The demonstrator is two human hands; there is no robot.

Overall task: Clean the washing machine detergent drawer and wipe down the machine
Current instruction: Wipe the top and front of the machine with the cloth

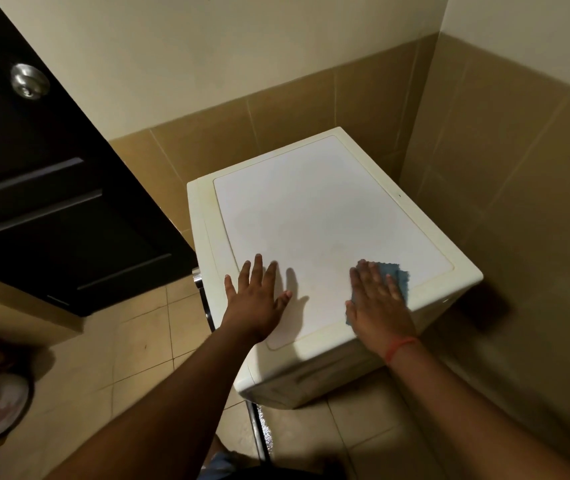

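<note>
Both hands flat: left hand on white washing machine; right hand pressing blue cloth.

I see a blue cloth at four o'clock on the white, cream-rimmed washing machine; tan wall tiles at two, a black door at nine, its knob silver.

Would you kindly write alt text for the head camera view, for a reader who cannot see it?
A person's right hand presses a blue cloth flat on a white washing machine top, while the left hand rests spread beside it. Tan tiled walls surround the machine; a dark door stands left.
</note>
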